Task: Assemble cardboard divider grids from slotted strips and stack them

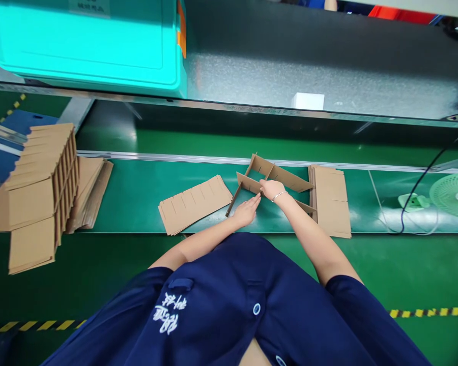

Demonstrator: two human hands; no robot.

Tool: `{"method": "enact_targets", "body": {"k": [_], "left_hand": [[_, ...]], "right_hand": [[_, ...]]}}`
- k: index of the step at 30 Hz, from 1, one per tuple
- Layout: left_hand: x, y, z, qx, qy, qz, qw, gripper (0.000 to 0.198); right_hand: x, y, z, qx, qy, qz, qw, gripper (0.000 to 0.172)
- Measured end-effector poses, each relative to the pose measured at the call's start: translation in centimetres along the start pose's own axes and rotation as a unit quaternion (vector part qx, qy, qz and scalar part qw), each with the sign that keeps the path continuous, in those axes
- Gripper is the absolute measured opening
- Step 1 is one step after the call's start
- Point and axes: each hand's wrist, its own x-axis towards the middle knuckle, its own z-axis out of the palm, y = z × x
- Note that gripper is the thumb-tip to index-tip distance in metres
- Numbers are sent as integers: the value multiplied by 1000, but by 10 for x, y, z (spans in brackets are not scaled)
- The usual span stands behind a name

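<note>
Logged from the head view: the partly joined cardboard divider stood on edge on the green counter, with 2 long panels and at least 1 cross strip in place. I judged it unfinished, since its right part had no visible crosspieces. Assembled dividers sat at far left; loose slotted sheets and a flat cardboard stack lay unjoined on either side.

The divider was directly at both hands. My right hand had a narrow grip, closed on its near panel. My left hand reached in just below, fingers extended, fingertips by the same joint; I could not tell whether that grip pinched anything.
</note>
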Motion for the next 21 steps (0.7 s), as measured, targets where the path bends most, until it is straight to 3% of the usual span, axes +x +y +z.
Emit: {"method": "enact_targets", "body": {"k": [7, 21], "left_hand": [[-2, -14, 9, -38, 6, -6, 999, 70], [-3, -17, 14, -35, 20, -18, 999, 70]], "right_hand": [[2, 0, -2, 15, -7, 15, 1000, 28], [9, -7, 4, 15, 30, 22, 999, 27]]}}
